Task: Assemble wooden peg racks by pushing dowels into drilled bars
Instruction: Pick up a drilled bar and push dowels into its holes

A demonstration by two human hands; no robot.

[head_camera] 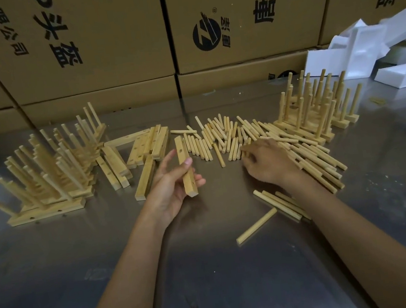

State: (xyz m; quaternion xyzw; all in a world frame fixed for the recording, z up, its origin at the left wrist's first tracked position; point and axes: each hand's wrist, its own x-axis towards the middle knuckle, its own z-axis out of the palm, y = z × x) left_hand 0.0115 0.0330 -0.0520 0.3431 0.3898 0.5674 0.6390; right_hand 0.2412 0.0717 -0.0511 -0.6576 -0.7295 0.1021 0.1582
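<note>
The right hand (266, 161) hides its own fingertips and whichever dowels (220, 136) they touch.

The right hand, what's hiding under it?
The right hand rests on the pile of loose dowels on the metal table. Its fingertips curl down among them; whether they already pinch one is covered.

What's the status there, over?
Left hand holds drilled bar, no pegs in. Right hand fingers in loose dowels. Nothing blocking.
</note>
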